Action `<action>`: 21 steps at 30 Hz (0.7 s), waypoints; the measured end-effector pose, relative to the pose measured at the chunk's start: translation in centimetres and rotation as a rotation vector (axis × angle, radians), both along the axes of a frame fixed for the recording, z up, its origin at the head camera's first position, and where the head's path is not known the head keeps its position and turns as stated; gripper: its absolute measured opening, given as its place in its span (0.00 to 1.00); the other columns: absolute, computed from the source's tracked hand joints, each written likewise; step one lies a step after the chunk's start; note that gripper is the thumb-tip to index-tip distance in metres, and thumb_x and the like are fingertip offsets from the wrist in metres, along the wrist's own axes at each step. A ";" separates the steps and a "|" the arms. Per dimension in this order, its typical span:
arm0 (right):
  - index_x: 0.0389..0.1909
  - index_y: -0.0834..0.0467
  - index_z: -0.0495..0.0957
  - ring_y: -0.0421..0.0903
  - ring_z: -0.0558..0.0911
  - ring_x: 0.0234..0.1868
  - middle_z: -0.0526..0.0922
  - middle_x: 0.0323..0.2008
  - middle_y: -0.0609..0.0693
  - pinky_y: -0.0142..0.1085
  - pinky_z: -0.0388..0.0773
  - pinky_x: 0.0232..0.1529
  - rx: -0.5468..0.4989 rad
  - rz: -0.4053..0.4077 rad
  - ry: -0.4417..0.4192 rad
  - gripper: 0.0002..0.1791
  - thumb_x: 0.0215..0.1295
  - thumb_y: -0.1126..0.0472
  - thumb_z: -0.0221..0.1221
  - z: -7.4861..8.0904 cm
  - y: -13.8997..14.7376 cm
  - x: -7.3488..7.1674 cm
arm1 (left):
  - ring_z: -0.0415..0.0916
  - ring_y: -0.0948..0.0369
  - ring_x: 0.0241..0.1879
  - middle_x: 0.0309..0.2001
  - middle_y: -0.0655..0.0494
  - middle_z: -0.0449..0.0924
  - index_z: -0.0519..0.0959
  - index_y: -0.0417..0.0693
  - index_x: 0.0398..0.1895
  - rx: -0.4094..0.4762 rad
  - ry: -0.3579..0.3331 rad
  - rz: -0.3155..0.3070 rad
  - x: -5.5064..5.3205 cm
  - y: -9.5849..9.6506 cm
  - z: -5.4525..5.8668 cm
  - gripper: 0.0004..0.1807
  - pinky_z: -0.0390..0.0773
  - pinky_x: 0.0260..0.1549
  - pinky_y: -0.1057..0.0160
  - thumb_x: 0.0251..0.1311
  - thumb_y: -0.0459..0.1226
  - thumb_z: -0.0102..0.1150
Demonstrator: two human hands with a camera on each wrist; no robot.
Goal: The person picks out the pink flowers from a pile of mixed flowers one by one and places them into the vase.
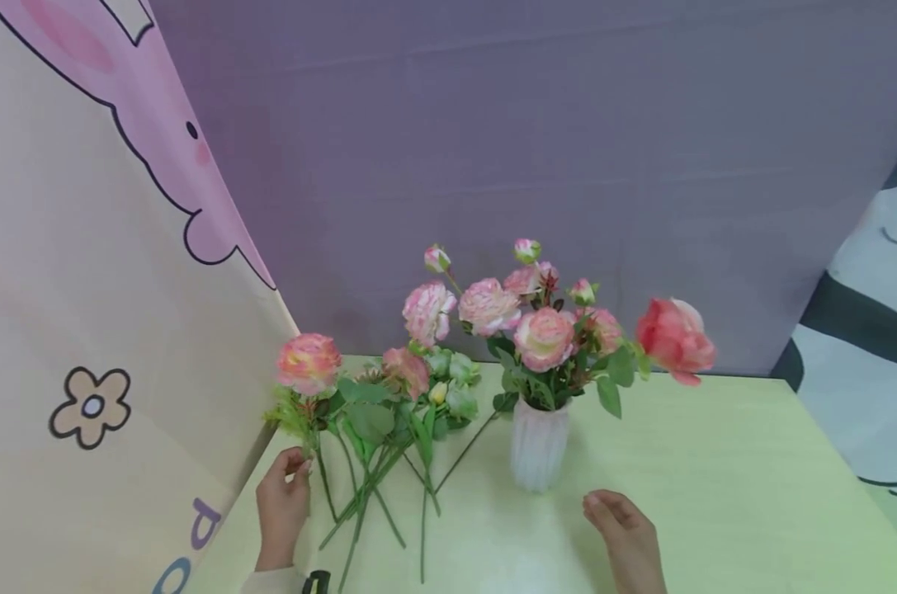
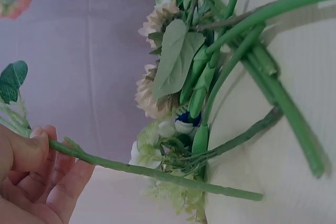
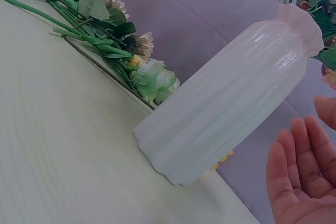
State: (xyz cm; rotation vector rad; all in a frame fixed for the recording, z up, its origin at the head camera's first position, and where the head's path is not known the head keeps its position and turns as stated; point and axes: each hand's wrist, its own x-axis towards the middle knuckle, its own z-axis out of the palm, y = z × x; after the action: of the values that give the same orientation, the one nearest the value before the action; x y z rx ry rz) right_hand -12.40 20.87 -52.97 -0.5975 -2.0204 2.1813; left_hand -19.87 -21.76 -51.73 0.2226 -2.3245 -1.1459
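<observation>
My left hand (image 1: pixel 283 499) pinches the green stem (image 2: pixel 152 173) of an artificial flower between thumb and fingers. Its ruffled pink-orange bloom (image 1: pixel 309 364) rises above the hand, and the stem's cut end points down toward the table. A white ribbed vase (image 1: pixel 540 450) stands upright at the table's middle. It holds several pink blooms (image 1: pixel 545 339) and buds, with a large coral bloom (image 1: pixel 674 338) leaning out to the right. Just right of the vase, my right hand (image 3: pixel 304 177) hovers with loosely bent fingers, touching nothing.
Loose artificial flowers lie in a pile left of the vase, with white-green blooms (image 1: pixel 460 388), a dusty-pink bloom (image 1: pixel 406 373) and crossed stems (image 1: pixel 366 495) reaching the near side. The pale table (image 1: pixel 730 478) meets a purple backdrop (image 1: pixel 493 148) behind and a printed cloth (image 1: pixel 158 330) at left.
</observation>
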 end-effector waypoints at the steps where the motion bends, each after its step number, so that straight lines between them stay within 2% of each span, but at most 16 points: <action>1: 0.47 0.67 0.74 0.40 0.82 0.42 0.83 0.35 0.41 0.26 0.77 0.45 -0.008 -0.003 0.003 0.23 0.61 0.53 0.63 0.0 0.0 0.0 | 0.78 0.48 0.38 0.36 0.40 0.80 0.76 0.33 0.38 0.001 -0.010 -0.016 0.0 0.1 -0.1 0.07 0.81 0.30 0.65 0.56 0.21 0.56; 5: 0.46 0.68 0.74 0.40 0.82 0.41 0.83 0.34 0.41 0.26 0.78 0.45 -0.019 -0.002 0.015 0.22 0.61 0.54 0.62 -0.2 0.0 0.1 | 0.79 0.48 0.38 0.35 0.42 0.81 0.77 0.34 0.37 -0.009 0.000 -0.082 -0.2 0.8 -0.4 0.08 0.82 0.31 0.60 0.56 0.20 0.56; 10: 0.42 0.65 0.76 0.40 0.83 0.40 0.83 0.33 0.43 0.27 0.78 0.44 -0.028 0.002 0.081 0.14 0.64 0.57 0.60 -0.2 -0.1 0.3 | 0.79 0.55 0.36 0.33 0.47 0.82 0.78 0.36 0.36 -0.020 0.066 -0.195 -0.4 2.6 -0.5 0.10 0.82 0.32 0.63 0.52 0.19 0.60; 14: 0.39 0.64 0.77 0.40 0.83 0.38 0.84 0.33 0.45 0.27 0.79 0.44 -0.037 0.016 0.126 0.09 0.64 0.61 0.60 -0.2 -0.4 0.3 | 0.78 0.58 0.34 0.32 0.49 0.82 0.79 0.36 0.35 -0.012 0.105 -0.273 0.0 4.4 0.2 0.10 0.82 0.33 0.65 0.50 0.19 0.61; 18: 0.42 0.69 0.75 0.42 0.83 0.39 0.84 0.34 0.48 0.28 0.79 0.44 0.004 0.040 0.123 0.13 0.64 0.62 0.60 -0.2 -1.1 0.0 | 0.79 0.60 0.34 0.32 0.50 0.82 0.79 0.36 0.35 -0.014 0.132 -0.345 0.4 6.4 1.0 0.11 0.82 0.33 0.66 0.49 0.19 0.62; 20: 0.42 0.67 0.77 0.42 0.83 0.38 0.84 0.34 0.47 0.29 0.79 0.43 0.009 0.075 0.117 0.11 0.63 0.64 0.60 0.0 -1.5 -0.3 | 0.79 0.59 0.34 0.33 0.50 0.82 0.79 0.37 0.35 -0.008 0.143 -0.392 0.6 7.5 1.4 0.11 0.82 0.33 0.67 0.49 0.19 0.62; 21: 0.41 0.62 0.79 0.40 0.82 0.38 0.84 0.34 0.44 0.28 0.79 0.42 0.006 0.117 0.125 0.08 0.63 0.65 0.59 0.1 -1.7 -0.5 | 0.79 0.58 0.34 0.33 0.50 0.82 0.79 0.38 0.35 -0.008 0.148 -0.419 0.6 8.0 1.5 0.11 0.82 0.33 0.67 0.49 0.19 0.62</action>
State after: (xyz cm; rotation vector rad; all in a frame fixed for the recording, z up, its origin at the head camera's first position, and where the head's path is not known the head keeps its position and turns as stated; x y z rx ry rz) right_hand -12.86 19.17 -52.86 -0.3404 -2.0439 2.2142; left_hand -19.23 -13.80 -50.22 -0.3579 -2.3021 -1.2952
